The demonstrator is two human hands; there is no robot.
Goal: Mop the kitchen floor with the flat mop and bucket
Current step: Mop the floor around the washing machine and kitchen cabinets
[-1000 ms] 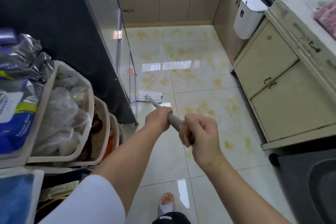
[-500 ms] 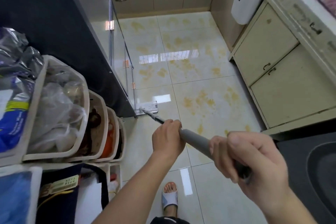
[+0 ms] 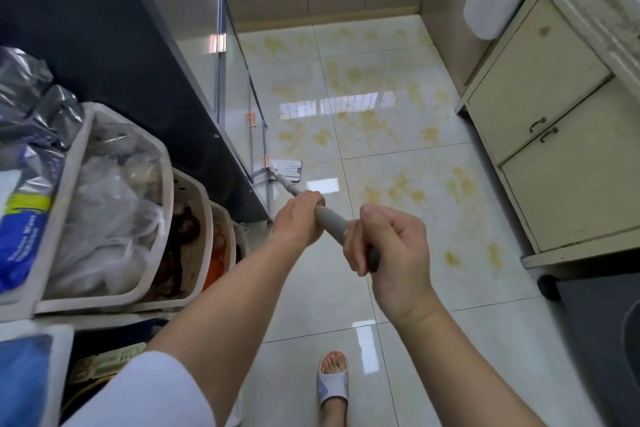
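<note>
Mopping stroke in hand; left hand (image 3: 299, 218) and right hand (image 3: 388, 246) both grip mop handle (image 3: 330, 220); mop head (image 3: 285, 170) at 11 o'clock beside glass door (image 3: 235, 87); next, sweep toward 1 o'clock across floor (image 3: 398, 156).

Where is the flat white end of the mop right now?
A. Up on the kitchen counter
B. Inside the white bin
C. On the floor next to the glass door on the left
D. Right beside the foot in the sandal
C. The mop head lies flat on the tiled floor against the bottom of the glass door, far ahead of the hands.
</note>
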